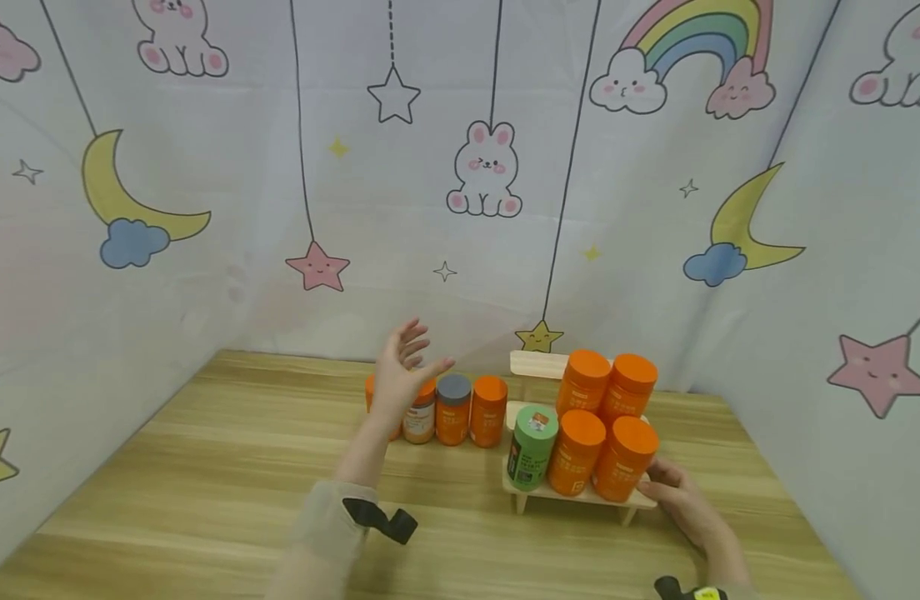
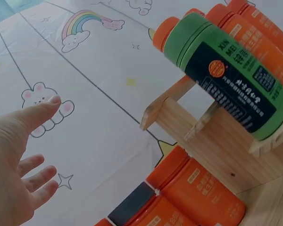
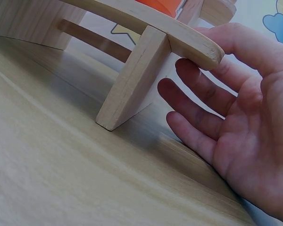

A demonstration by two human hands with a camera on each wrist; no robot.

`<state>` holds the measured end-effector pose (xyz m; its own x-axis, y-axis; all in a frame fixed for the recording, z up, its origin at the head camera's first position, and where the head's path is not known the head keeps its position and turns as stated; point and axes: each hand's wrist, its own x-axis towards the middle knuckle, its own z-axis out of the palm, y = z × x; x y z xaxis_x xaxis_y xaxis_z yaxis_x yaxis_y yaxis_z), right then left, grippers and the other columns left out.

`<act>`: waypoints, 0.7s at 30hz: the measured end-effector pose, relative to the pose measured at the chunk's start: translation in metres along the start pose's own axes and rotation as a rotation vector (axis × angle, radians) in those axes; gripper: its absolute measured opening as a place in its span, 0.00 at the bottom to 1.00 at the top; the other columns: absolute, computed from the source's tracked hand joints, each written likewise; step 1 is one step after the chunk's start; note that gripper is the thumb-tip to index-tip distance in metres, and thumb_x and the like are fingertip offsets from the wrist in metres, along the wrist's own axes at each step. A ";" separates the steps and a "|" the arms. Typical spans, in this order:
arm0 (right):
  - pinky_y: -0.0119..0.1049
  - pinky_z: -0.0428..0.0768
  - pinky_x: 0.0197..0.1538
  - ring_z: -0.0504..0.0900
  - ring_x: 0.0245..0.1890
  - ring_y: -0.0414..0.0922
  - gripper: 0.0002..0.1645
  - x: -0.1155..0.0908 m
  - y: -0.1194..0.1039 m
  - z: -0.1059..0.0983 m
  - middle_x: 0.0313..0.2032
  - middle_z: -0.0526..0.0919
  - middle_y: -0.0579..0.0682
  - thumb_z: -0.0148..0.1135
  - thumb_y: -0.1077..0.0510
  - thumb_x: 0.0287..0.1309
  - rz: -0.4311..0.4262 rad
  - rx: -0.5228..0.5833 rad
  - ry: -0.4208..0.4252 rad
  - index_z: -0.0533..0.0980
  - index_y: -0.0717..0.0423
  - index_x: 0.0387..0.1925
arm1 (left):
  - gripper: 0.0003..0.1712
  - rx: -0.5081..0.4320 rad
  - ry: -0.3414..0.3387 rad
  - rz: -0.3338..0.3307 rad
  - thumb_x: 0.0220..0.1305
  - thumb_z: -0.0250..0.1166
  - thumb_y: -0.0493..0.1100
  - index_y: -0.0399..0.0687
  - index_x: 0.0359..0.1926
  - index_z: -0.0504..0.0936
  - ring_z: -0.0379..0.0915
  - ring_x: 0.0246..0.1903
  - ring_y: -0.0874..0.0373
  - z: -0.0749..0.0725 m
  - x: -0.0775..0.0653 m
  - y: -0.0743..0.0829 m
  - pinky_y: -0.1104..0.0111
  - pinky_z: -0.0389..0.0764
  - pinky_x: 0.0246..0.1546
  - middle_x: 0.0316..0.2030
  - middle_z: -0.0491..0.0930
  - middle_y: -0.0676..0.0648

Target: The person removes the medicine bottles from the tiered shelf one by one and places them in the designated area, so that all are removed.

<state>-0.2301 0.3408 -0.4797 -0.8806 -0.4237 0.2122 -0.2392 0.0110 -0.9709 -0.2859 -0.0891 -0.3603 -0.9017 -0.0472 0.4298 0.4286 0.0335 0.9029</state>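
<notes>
A stepped wooden rack (image 1: 533, 493) stands right of centre, and my right hand (image 1: 683, 500) grips the right end of its lower board. In the right wrist view, fingers curl below that board end (image 3: 198, 51). On the lower step are a green bottle (image 1: 531, 450) and two orange bottles (image 1: 577, 454); two more orange bottles (image 1: 583, 383) stand higher behind. My left hand (image 1: 400, 379) is raised with spread fingers, holding nothing, in front of a row of bottles. That row includes a grey-lidded orange bottle (image 1: 453, 412) and an orange-lidded bottle with a pale label (image 1: 420, 421).
An orange bottle (image 1: 489, 412) ends the row near the rack's left side. Another orange bottle (image 1: 370, 392) is mostly hidden by the left hand and wrist. Everything stands on a wood-grain table (image 1: 205, 467), enclosed by a white printed curtain (image 1: 242, 167) at the back and sides.
</notes>
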 end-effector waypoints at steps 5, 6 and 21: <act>0.20 0.68 0.56 0.71 0.57 0.26 0.26 0.000 0.001 0.000 0.56 0.77 0.32 0.45 0.70 0.65 0.000 -0.007 0.005 0.78 0.42 0.52 | 0.47 -0.005 -0.048 0.011 0.55 0.74 0.37 0.44 0.72 0.60 0.66 0.64 0.42 0.021 0.002 0.013 0.49 0.67 0.66 0.66 0.69 0.40; 0.19 0.68 0.56 0.71 0.57 0.26 0.26 0.000 0.001 0.000 0.56 0.77 0.31 0.46 0.70 0.65 0.005 -0.012 0.008 0.78 0.42 0.52 | 0.46 -0.005 -0.057 0.015 0.55 0.74 0.38 0.45 0.72 0.60 0.67 0.64 0.42 0.025 0.003 0.014 0.49 0.67 0.66 0.66 0.69 0.40; 0.19 0.67 0.56 0.71 0.57 0.25 0.26 0.000 0.002 0.000 0.55 0.79 0.33 0.46 0.71 0.64 -0.011 -0.012 0.022 0.79 0.44 0.52 | 0.45 0.016 -0.270 -0.005 0.55 0.74 0.40 0.48 0.72 0.62 0.67 0.64 0.47 0.092 -0.004 0.036 0.53 0.70 0.64 0.66 0.70 0.44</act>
<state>-0.2308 0.3408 -0.4818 -0.8865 -0.4042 0.2253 -0.2537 0.0172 -0.9671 -0.2719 0.0045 -0.3304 -0.8871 0.2201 0.4057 0.4255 0.0498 0.9036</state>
